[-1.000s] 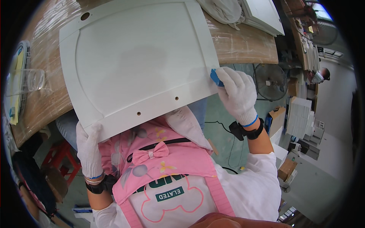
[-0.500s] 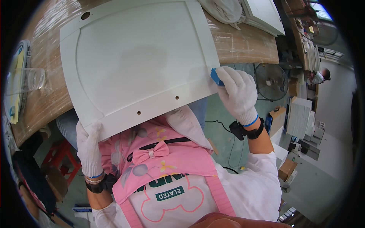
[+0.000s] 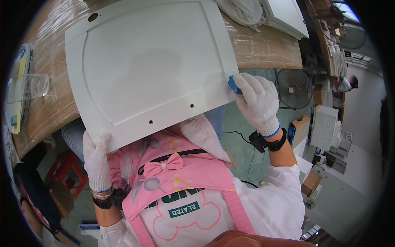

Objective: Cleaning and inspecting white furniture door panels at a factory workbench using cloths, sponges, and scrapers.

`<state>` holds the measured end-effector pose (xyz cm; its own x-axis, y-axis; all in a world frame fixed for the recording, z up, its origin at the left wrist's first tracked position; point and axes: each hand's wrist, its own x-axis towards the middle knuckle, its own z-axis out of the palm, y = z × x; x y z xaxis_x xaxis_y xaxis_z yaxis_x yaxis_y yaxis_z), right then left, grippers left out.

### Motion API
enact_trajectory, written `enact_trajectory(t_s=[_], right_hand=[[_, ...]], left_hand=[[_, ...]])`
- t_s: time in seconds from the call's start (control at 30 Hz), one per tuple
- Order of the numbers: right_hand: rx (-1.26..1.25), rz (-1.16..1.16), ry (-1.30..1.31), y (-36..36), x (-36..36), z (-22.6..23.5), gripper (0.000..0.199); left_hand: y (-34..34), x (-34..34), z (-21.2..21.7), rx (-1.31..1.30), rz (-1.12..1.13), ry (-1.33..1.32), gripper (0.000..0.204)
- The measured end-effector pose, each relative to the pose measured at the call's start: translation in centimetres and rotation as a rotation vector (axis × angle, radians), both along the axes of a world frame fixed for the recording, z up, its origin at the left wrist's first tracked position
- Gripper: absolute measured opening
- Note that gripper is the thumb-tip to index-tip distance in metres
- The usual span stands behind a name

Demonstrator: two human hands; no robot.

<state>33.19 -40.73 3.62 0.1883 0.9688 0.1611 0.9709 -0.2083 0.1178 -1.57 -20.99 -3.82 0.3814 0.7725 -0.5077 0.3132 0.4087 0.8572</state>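
Observation:
A large white cabinet door panel (image 3: 152, 61) with a recessed middle lies partly on the table, its near edge reaching over my lap. Two small brass-coloured holes show along that near edge, and a larger dark round hole sits at the far left. Gloved in white, my left hand (image 3: 96, 160) grips the near left corner, thumb on top and the other fingers hidden below. My right hand (image 3: 259, 101), in a matching glove, is closed on a small blue block (image 3: 234, 85). The block is at the panel's right edge, close to the near right corner.
Brown, plastic-wrapped table (image 3: 267, 51) extends beyond the panel. A clear plastic cup (image 3: 37, 86) lies at the left. White cloth (image 3: 242, 12) and stacked white panels (image 3: 284, 16) are at the far right. A floor fan (image 3: 293, 88) stands right; a red stool (image 3: 66, 175) stands left.

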Motion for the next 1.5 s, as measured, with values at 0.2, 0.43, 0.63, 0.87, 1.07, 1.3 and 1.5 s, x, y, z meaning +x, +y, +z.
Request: enact_trajectory(t_s=[0.2, 0.43, 0.63, 0.87, 1.07, 1.3, 1.5], right_hand=[[0.013, -0.005, -0.019, 0.2, -0.3, 0.0, 0.051], [0.035, 0.006, -0.032, 0.1, -0.2, -0.3, 0.051], [0.032, -0.009, -0.028, 0.1, -0.2, 0.1, 0.053], [0.177, -0.116, 0.186, -1.5, 1.1, 0.1, 0.047], [0.293, -0.476, 0.902, -2.6, 1.3, -0.9, 0.046], [0.424, -0.717, 1.425, -3.0, 2.1, -0.9, 0.047], [0.403, -0.753, 1.533, -3.3, 2.3, -1.6, 0.048]], left_hand=[[0.1, -0.4, -0.4, 0.018, -0.021, -0.014, 0.051], [0.0, -0.3, -0.3, 0.012, -0.013, -0.008, 0.050], [0.1, -0.3, -0.3, 0.007, -0.025, -0.004, 0.049], [0.1, -0.3, -0.5, 0.017, -0.022, -0.022, 0.048], [0.0, -0.1, -0.1, 0.017, -0.007, -0.021, 0.048], [0.0, -0.4, -0.3, 0.029, -0.012, -0.025, 0.049], [-0.1, -0.2, -0.3, 0.059, -0.022, 0.000, 0.048]])
